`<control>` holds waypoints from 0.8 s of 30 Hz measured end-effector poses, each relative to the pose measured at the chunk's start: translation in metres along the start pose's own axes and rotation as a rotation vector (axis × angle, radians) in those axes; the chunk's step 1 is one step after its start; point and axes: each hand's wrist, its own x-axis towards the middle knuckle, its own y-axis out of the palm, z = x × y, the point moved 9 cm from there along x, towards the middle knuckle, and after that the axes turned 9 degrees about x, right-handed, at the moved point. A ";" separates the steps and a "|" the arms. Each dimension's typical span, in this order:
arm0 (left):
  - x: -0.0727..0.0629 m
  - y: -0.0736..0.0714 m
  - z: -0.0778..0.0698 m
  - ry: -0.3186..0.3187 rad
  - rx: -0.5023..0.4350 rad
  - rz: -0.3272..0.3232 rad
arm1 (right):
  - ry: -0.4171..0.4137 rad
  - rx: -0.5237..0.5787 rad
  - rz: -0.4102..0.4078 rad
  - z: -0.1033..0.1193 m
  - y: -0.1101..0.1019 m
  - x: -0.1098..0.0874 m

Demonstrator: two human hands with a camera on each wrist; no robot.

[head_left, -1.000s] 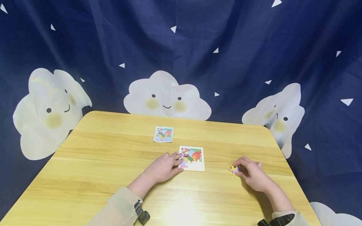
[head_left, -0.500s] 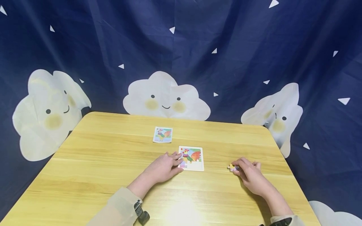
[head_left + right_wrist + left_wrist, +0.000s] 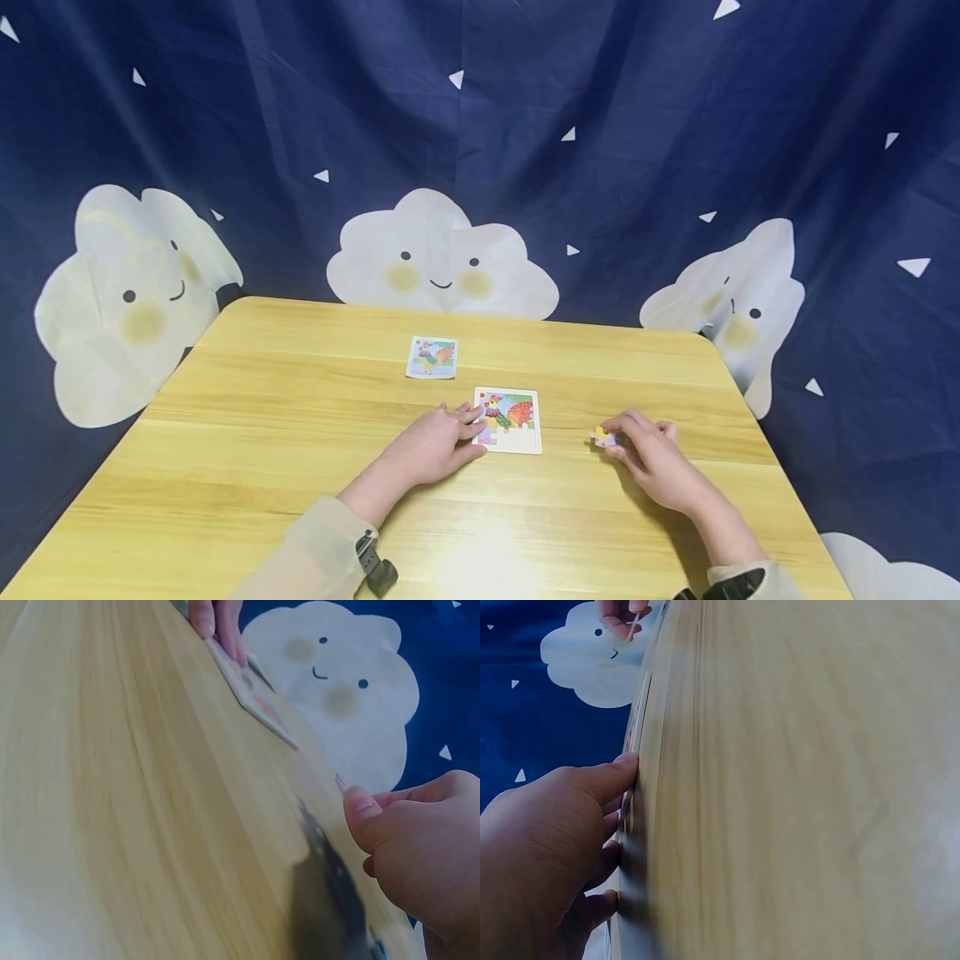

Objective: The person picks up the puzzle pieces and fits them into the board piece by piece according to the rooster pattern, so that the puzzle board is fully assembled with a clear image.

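A square jigsaw puzzle [image 3: 517,442] with a white border lies mid-table; its rooster picture is filled along the top and lower left, with a bare white patch at the lower right. My left hand [image 3: 437,443] rests on its left edge, fingertips on the border and thumb at the near corner. To the right, my right hand [image 3: 660,462] pinches a small yellow and lilac puzzle piece [image 3: 602,437] between thumb and fingers. In the right wrist view that puzzle piece [image 3: 340,782] shows only as a thin edge beyond the thumb, raised above the table.
Behind the puzzle lies a square picture card [image 3: 432,357] with the same rooster. The wooden table [image 3: 300,358] has rounded far corners. A dark blue curtain [image 3: 510,142] with smiling clouds hangs just behind it.
My right hand has lifted the puzzle piece and moved it left, closer to the puzzle. My left hand has stayed on the puzzle's edge.
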 end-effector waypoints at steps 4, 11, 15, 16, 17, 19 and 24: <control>0.000 0.000 0.000 -0.003 0.002 0.005 | 0.001 0.015 0.016 0.005 0.004 0.006; 0.001 0.000 -0.001 -0.002 0.011 0.004 | 0.005 0.023 0.041 0.010 0.009 0.014; 0.001 0.001 0.000 -0.001 0.013 0.003 | 0.004 0.026 0.057 0.013 0.013 0.018; 0.001 0.001 0.000 0.000 0.014 0.002 | 0.005 0.026 0.061 0.013 0.014 0.019; 0.001 0.001 0.000 0.001 0.015 0.001 | 0.006 0.026 0.064 0.014 0.015 0.020; 0.000 0.002 0.000 0.002 0.016 0.001 | 0.007 0.025 0.068 0.014 0.017 0.022; 0.000 0.002 0.000 0.003 0.014 0.003 | 0.004 0.023 0.078 0.019 0.022 0.026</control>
